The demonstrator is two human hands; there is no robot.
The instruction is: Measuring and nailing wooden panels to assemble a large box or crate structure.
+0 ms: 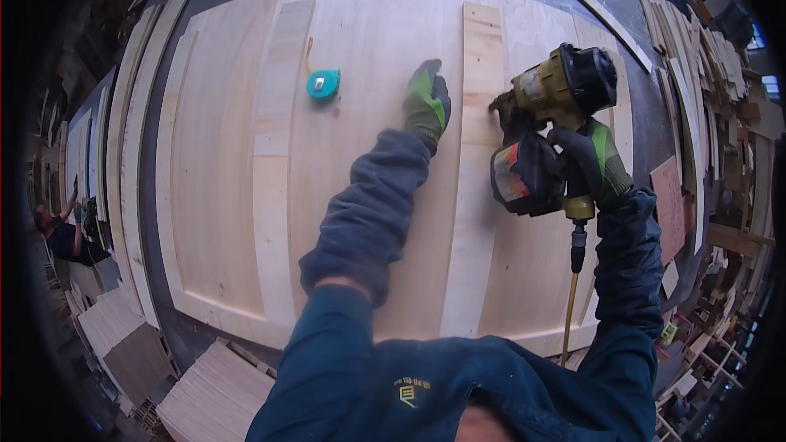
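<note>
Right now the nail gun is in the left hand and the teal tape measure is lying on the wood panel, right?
One slip: the nail gun is in the right hand, not the left hand; the head view shows it. The teal tape measure is lying on the wood panel, as you say.

Green-and-black gloves (607, 150) are covering the left hand (427, 101) and right hand (598, 165), while rumpled grey-blue oversleeves (372, 205) are meeting a dark teal top (327, 360) with a yellow emblem (407, 394).
</note>
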